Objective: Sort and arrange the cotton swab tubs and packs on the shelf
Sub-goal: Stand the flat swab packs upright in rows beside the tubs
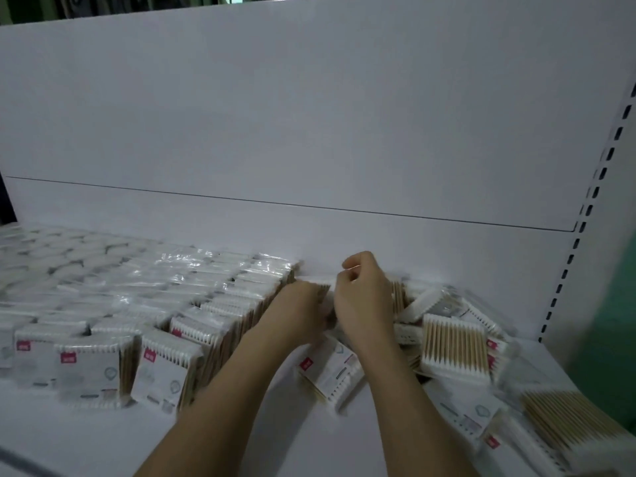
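Cotton swab packs stand upright in neat rows [213,311] on the left half of the white shelf [103,438]. At the right end of the back row, my left hand [303,313] and my right hand [361,299] hold one upright pack [321,287] between them. The right hand's fingers curl and pinch the pack's white top edge. The left hand grips its left side, but blur hides its fingers. A single pack [330,370] lies flat under my forearms. A loose pile of packs [451,339] lies to the right of my right hand.
Round white swab tubs [51,253], blurred, fill the back left of the shelf. More loose packs [557,425] lie at the front right corner. The white back panel [309,132] rises behind, with a slotted upright [585,215] on the right.
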